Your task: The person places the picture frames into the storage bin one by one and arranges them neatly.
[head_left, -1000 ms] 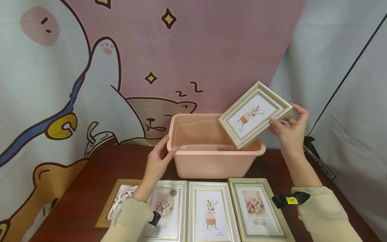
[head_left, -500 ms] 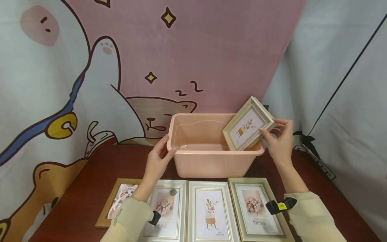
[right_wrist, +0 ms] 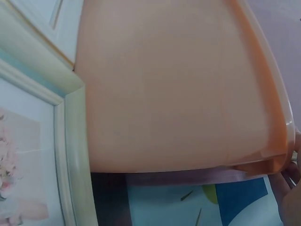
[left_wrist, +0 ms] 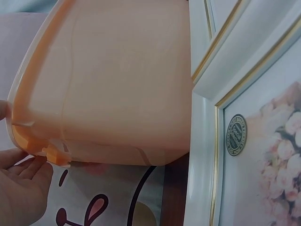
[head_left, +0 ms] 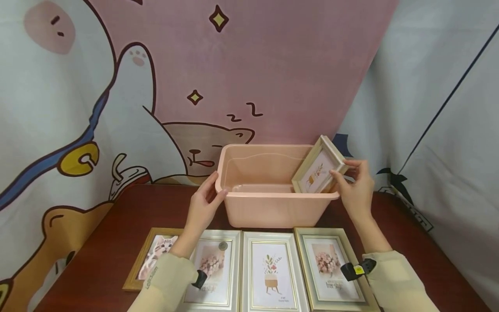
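Observation:
A pink plastic bin [head_left: 278, 212] stands at the back of the table. My left hand [head_left: 202, 208] holds its left rim, thumb at the front corner; in the left wrist view those fingers [left_wrist: 35, 169] curl under the rim. At the bin's right end, my right hand [head_left: 356, 190] pinches the edge of a cream picture frame [head_left: 312, 173] with a plant print. That frame leans at a slant, its lower part inside the bin and its top above the back rim. Only part of the right hand [right_wrist: 289, 193] shows in the right wrist view, beside the rim.
Before the bin lie a brown frame [head_left: 137, 268] with a kitten picture, two white frames [head_left: 236, 268] [head_left: 248, 268] and a cream-green frame [head_left: 352, 251] in a row. Dark red table [head_left: 101, 260] surrounds them. A cartoon cloth [head_left: 296, 73] hangs behind.
My right hand has moved down and left, lowering the small cream frame from above the bin's right end to partly inside it. My left hand stays on the rim.

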Demonstrator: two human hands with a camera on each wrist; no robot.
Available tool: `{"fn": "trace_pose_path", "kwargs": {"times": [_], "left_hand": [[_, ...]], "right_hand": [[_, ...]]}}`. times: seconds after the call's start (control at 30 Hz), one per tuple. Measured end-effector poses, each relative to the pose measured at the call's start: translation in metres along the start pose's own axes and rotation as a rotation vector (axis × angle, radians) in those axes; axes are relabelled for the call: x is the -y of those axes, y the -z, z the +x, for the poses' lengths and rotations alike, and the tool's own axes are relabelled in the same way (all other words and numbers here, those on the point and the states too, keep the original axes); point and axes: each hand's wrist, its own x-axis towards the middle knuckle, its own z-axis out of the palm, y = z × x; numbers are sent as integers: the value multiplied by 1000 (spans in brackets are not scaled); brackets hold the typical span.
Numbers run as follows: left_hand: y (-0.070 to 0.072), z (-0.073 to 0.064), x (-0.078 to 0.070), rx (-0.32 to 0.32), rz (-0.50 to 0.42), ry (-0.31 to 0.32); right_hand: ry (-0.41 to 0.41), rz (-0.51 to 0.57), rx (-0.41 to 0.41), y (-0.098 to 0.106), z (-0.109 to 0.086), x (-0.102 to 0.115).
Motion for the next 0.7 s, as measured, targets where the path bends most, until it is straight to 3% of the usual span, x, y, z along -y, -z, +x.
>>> {"fn": "trace_pose_path", "kwargs": {"times": [0.7], "left_hand": [[1,0,-3,1,21,-8]], "right_hand": [[269,-236,59,5,-4,-5]]}}
